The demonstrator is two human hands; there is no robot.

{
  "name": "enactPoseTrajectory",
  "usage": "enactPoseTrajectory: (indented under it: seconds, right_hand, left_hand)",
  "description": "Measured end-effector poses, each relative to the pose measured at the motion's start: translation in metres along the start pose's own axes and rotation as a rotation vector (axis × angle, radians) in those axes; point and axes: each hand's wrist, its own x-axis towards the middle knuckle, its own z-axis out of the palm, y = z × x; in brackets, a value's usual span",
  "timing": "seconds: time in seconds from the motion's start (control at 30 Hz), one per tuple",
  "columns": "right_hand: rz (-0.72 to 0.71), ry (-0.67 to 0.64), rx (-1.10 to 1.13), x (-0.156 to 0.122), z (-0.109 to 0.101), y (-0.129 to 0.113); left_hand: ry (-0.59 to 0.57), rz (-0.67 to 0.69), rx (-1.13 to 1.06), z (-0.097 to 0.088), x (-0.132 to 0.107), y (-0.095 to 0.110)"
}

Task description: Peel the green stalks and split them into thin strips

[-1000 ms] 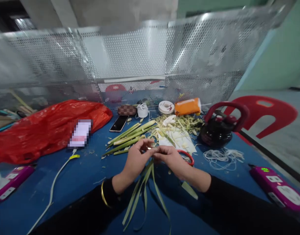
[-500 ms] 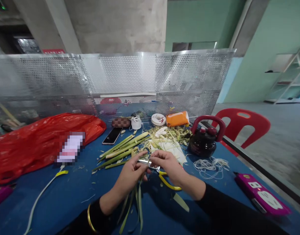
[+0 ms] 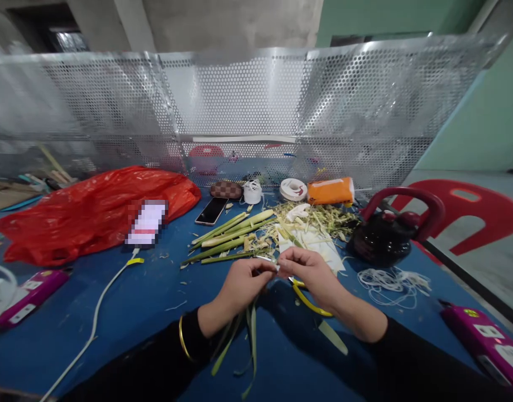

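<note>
My left hand (image 3: 244, 283) is closed in a pinch, with long green leaf strips (image 3: 252, 335) hanging below it to the table. My right hand (image 3: 312, 273) meets it fingertip to fingertip, thumb and forefinger pressed together. What the right fingers pinch is too small to make out. A thin silvery piece (image 3: 267, 258) shows just above the left fingers; I cannot tell whether it is held. Scissors with yellow handles (image 3: 308, 301) lie beneath my right hand, their blades mostly hidden. A cut piece of leaf (image 3: 334, 336) rests near my right wrist.
Green stalks (image 3: 226, 240) and a heap of shavings (image 3: 329, 219) lie beyond my hands, by white paper (image 3: 334, 254). Right stand a dark kettle (image 3: 379, 243), tangled white string (image 3: 390, 285) and a purple box (image 3: 482, 340). Left are a red plastic bag (image 3: 92, 218) and a phone (image 3: 146, 223).
My left fingers, spread before, have closed into a pinch against the right ones. The camera view has tilted down and swung left, so everything sits further right and higher.
</note>
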Motion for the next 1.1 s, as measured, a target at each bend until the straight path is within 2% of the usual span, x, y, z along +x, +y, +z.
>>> enactPoseTrajectory:
  seconds: [0.13,0.23,0.3,0.4,0.43,0.53,0.63,0.77,0.9,1.0,1.1]
  right_hand:
    - [0.007,-0.031,-0.005,0.001,0.002,0.000]
    - [-0.051,0.006,-0.119,0.004,-0.008,-0.006]
    - [-0.123,0.010,-0.361,0.002,-0.022,-0.011]
    - [-0.215,-0.086,-1.023,-0.011,-0.044,-0.014]
    - [-0.218,-0.112,-1.172,-0.018,-0.050,-0.012]
    - [-0.221,-0.149,-1.344,-0.034,-0.058,0.001]
    - [-0.266,-0.141,-1.366,-0.038,-0.058,0.013]
    - [-0.285,-0.159,-1.425,-0.030,-0.058,0.021]
    - [-0.202,-0.098,-1.414,-0.027,-0.065,0.025]
    - [-0.059,-0.020,-1.190,-0.029,-0.070,0.020]
    - [0.107,0.014,-0.698,-0.033,-0.072,0.008]
  left_hand:
    - [0.085,0.176,0.284,-0.001,-0.003,0.002]
    - [0.101,0.180,0.331,-0.003,-0.004,0.004]
    - [0.091,0.137,0.306,-0.006,-0.002,0.004]
    - [0.103,0.068,0.294,-0.009,0.002,-0.001]
    - [0.109,0.054,0.295,-0.010,0.003,-0.003]
    - [0.129,0.037,0.306,-0.011,0.006,-0.008]
    - [0.136,0.057,0.323,-0.010,0.006,-0.008]
    - [0.136,0.045,0.294,-0.010,0.006,-0.006]
    - [0.154,-0.014,0.187,-0.014,0.008,-0.005]
    - [0.217,-0.060,0.058,-0.017,0.010,-0.006]
    - [0.235,-0.150,-0.148,-0.018,0.012,-0.007]
